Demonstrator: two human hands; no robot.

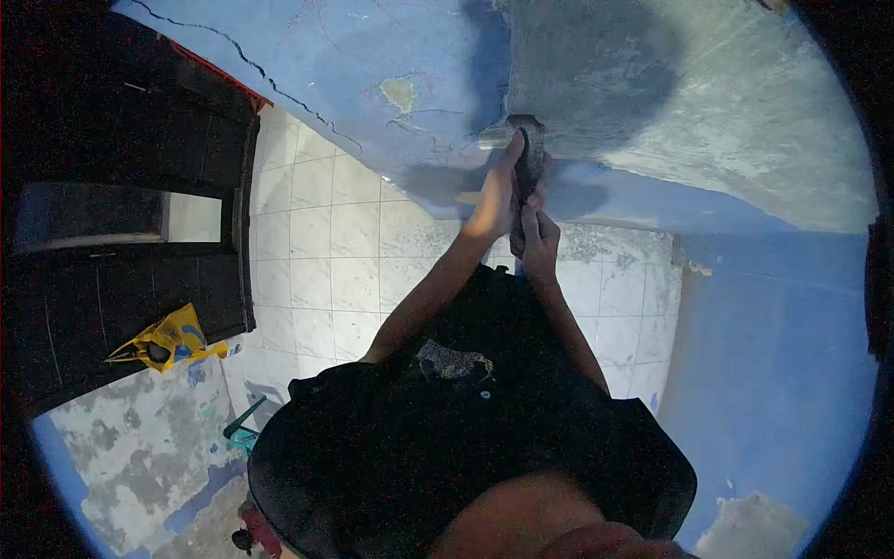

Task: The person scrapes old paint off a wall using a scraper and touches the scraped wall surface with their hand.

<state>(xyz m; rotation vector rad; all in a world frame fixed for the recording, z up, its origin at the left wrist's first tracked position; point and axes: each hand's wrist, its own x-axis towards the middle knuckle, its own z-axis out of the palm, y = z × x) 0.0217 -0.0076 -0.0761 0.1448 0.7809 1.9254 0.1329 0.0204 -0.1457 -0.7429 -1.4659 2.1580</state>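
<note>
1. Gripping one dark, long tool (531,158) at one o'clock in the view, the person has both hands busy; what kind of tool it is, I can't make out from here.
2. The left grip (498,200) is wrapped round its upper part, thumb pointing to twelve; the right grip (540,240) is closed on its lower end, toward six.
3. The tool's head sits at the seam where grey meets blue; whether it's touching the wall, I can't tell.
4. Toward two o'clock spreads a broad grey patch (736,102), streaked and cloudy. I'd judge that the finished share.
5. Blue paint (307,56) covers the wall toward eleven, crossed by a long crack (214,33) and broken by a small pale spot (399,94). That side looks barely begun.
6. A blue strip (652,186) runs under the grey, seemingly left over too.
7. Around three to four, the side wall (782,345) is mostly blue, so I'd call the job partway.
</note>
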